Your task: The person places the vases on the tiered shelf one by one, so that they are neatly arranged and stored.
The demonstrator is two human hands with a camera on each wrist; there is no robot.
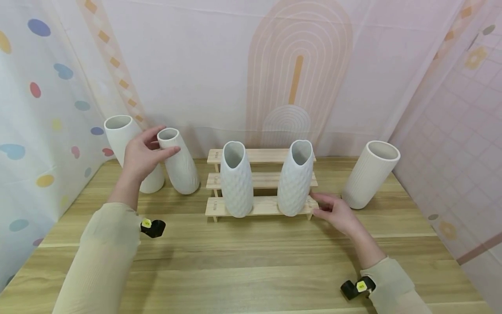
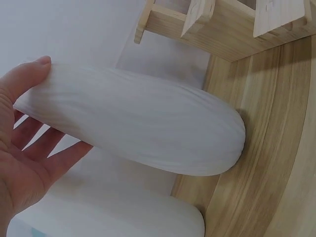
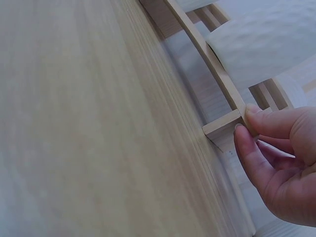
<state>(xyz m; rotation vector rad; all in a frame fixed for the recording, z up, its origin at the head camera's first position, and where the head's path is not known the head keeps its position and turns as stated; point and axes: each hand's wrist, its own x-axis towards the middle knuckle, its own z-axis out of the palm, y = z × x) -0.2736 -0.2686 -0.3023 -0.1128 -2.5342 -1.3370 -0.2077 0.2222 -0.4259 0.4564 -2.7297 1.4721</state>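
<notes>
My left hand (image 1: 143, 152) grips a white vase with wavy ridges (image 1: 181, 168) near its rim, thumb on one side and fingers round the other. In the left wrist view the base of this vase (image 2: 163, 121) is down at the tabletop. At the right end of the three-step wooden stand (image 1: 264, 205), my right hand (image 1: 333, 211) pinches the corner of the lowest step (image 3: 242, 111) between thumb and fingers. Two white dimpled vases with notched rims, one on the left (image 1: 237, 187) and one on the right (image 1: 295, 185), stand on that lowest step.
A taller white vase (image 1: 150, 181) stands at the far left, partly behind my left hand. To the right of the stand is a ribbed white vase (image 1: 368, 179). Patterned curtains (image 1: 188, 65) close off the back and sides of the wooden table (image 1: 235, 266).
</notes>
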